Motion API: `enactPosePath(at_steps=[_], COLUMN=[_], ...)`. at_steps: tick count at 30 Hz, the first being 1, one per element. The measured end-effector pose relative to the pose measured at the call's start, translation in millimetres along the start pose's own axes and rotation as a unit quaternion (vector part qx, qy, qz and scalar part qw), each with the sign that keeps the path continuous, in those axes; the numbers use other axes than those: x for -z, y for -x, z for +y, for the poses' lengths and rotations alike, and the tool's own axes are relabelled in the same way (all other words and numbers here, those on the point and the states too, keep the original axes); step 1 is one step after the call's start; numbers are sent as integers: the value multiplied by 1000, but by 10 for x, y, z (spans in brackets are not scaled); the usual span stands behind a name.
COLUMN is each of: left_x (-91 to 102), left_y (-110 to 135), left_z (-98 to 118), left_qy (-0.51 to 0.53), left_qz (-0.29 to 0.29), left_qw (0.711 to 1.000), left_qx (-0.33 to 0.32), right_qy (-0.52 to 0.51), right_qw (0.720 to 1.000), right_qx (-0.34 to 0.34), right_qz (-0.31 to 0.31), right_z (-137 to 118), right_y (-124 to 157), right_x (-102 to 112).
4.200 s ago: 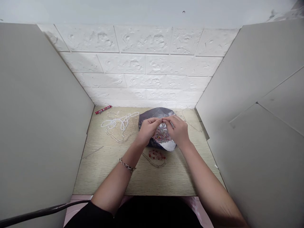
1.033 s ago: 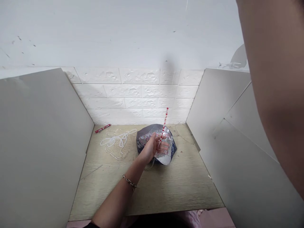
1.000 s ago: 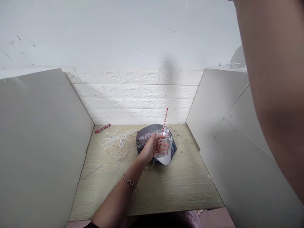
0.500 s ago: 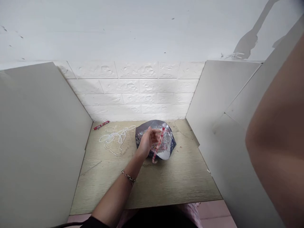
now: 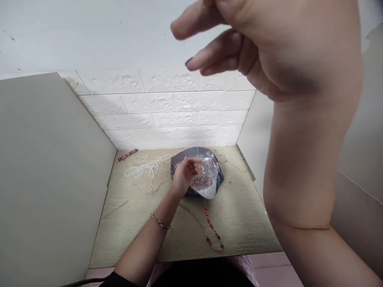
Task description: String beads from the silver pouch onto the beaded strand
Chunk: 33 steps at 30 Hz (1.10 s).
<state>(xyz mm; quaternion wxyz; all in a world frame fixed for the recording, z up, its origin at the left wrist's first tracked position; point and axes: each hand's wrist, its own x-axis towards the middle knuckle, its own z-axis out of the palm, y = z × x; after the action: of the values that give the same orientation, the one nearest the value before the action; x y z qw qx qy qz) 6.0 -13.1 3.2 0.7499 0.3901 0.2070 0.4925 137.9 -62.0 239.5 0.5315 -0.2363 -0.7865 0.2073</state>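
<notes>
Over an opened dark plastic bag [image 5: 195, 151] of small pink and clear beads, my left hand [image 5: 187, 175] is held with fingers loosely curved and apart, its fingertips close to a thin thread [image 5: 204, 201]. The thread rises from a strand of red and pink beads [image 5: 212, 227] past those fingertips toward my right hand [image 5: 257, 44]. That hand is raised close to the camera, its fingers seemingly pinched on the thread; the top of the hand is cut off. Clear beads continue from the red ones back beneath my left wrist.
White bead strings [image 5: 149, 169] and a clear bead chain [image 5: 142, 190] lie left of the bag. A small red strip [image 5: 127, 154] rests at the back left of the wooden table [image 5: 134, 231]. Grey panels stand on both sides, with a white brick-patterned wall [image 5: 163, 107] behind.
My right hand has come down into view at the top. The red bead strand has dropped from beside my left fingers toward the table's front edge. My left hand has barely moved.
</notes>
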Motion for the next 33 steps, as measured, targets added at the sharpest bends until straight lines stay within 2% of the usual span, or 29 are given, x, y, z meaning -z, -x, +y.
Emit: enactPosePath(at_steps=[3, 6, 10, 11, 13, 15, 16, 18, 22, 25, 29, 33], left_x=[8, 23, 30, 29, 22, 6, -9, -55, -218, -371, -495, -403], left_y=[-7, -4, 7, 8, 8, 9, 11, 24, 65, 92, 96, 77], left_z=[22, 44, 84, 100, 143, 206, 245, 335, 560, 750, 970, 1110], left_qy=[10, 19, 13, 12, 8, -1, -10, -42, -155, -254, -291, -242], left_qz=[-2, -2, 12, 19, 29, 18, 3, -40, -123, -137, -69, 36], left_qw=[1000, 1000, 999, 999, 997, 997, 997, 998, 977, 951, 950, 969], left_qx=[-6, -18, -40, -49, -70, -80, -74, -24, 82, 114, 86, 15], right_qy=[-10, -57, -117, -141, -154, -89, -43, 73, 246, 305, 341, 382], right_qw=[993, 986, 975, 973, 961, 928, 909, 893, 891, 896, 902, 890], right_qx=[112, 124, 124, 93, -45, -186, -223, -243, -232, -233, -227, -233], right_qz=[-42, -91, -143, -158, -224, -311, -350, -372, -304, -223, -134, -88], right_z=[182, 211, 89, 74, 101, 204, 275, 426, 607, 621, 610, 435], right_y=[-114, -95, 150, 224, 360, 466, 508, 578, 684, 739, 791, 887], right_x=[67, 92, -14, -52, -130, -209, -249, -327, -430, -438, -409, -390])
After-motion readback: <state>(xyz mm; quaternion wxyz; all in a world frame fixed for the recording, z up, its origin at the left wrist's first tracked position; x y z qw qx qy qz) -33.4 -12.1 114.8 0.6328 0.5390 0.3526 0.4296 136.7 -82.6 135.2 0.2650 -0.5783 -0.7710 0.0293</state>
